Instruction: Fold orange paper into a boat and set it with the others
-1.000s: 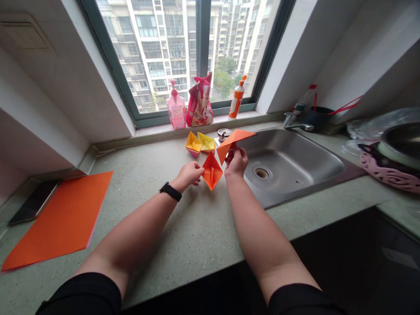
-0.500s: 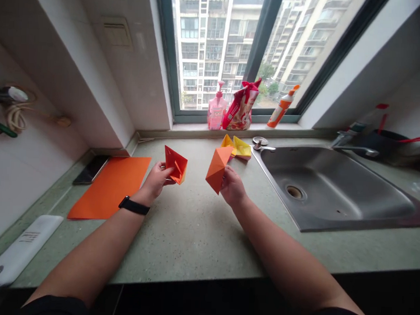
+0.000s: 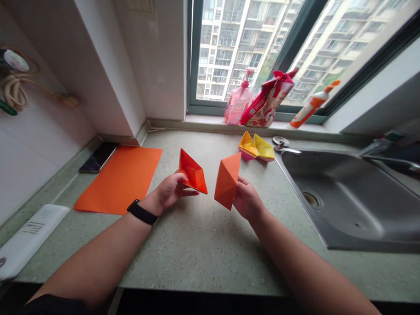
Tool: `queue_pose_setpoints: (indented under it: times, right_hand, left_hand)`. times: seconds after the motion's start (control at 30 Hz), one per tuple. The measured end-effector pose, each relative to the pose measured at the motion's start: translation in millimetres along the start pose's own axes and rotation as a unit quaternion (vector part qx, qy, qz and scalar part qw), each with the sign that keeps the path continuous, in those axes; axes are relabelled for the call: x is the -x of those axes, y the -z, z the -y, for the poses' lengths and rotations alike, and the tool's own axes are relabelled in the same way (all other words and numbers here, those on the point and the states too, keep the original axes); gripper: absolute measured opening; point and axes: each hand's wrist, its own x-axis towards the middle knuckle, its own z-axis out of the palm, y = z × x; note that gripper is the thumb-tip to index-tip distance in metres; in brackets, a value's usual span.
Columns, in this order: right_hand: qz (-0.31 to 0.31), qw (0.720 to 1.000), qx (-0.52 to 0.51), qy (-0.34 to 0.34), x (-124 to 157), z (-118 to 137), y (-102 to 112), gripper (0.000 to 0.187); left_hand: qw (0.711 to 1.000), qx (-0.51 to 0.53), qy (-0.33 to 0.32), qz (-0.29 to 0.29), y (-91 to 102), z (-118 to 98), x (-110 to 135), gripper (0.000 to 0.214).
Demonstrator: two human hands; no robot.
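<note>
Over the middle of the counter, my left hand [image 3: 172,189] grips a red-orange folded paper boat [image 3: 195,174], its hollow inside turned toward me. My thumb presses on its near left side, with fingers underneath. To the right, my right hand [image 3: 248,198] holds an orange folded paper piece [image 3: 227,181] upright by its right edge; its creased flat face is toward me and hides the fingertips. A small gap separates the two papers. Behind them, two yellow paper boats [image 3: 263,149] with pink undersides sit side by side near the sink.
Orange paper sheets [image 3: 121,182] lie at the left beside a phone [image 3: 99,157] and a white power bank [image 3: 26,240]. A steel sink [image 3: 353,199] is on the right. A pink pump bottle [image 3: 237,103], a red bag [image 3: 269,102] and an orange-white bottle [image 3: 311,108] line the windowsill.
The camera view has turned, shifting the scene. My hands have come closer together, and the left boat has tilted so more of its inside shows. Both hands keep their papers.
</note>
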Motion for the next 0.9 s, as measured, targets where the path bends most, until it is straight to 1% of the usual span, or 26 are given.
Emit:
queue_pose_setpoints:
  times: [0.13,0.3,0.4,0.5,0.6,0.7,0.9]
  right_hand:
    - [0.003,1.000,0.014,-0.019,3,-1,-2,0.034]
    - [-0.002,1.000,0.005,-0.023,4,3,-4,0.036]
    - [-0.013,1.000,0.001,-0.024,4,4,-6,0.038]
    - [-0.013,0.999,0.007,-0.035,4,4,-10,0.042]
    - [-0.012,0.999,0.021,-0.042,5,4,-13,0.048]
    - [-0.021,0.998,0.049,-0.037,5,5,-13,0.052]
    - [-0.013,0.995,0.094,-0.014,8,6,-14,0.053]
  left_hand:
    - [0.998,0.044,0.019,0.048,-2.5,-5,5,0.035]
    - [0.994,0.063,0.007,0.093,-0.7,-6,4,0.044]
    - [0.994,0.055,0.005,0.090,-1.5,-3,4,0.038]
    - [0.997,0.015,-0.006,0.078,-7.6,-1,7,0.036]
    - [0.996,-0.022,-0.034,0.084,-13.5,0,12,0.047]
    - [0.994,-0.044,-0.051,0.084,-13.9,1,14,0.060]
    - [0.993,-0.070,-0.045,0.083,-13.5,3,16,0.075]
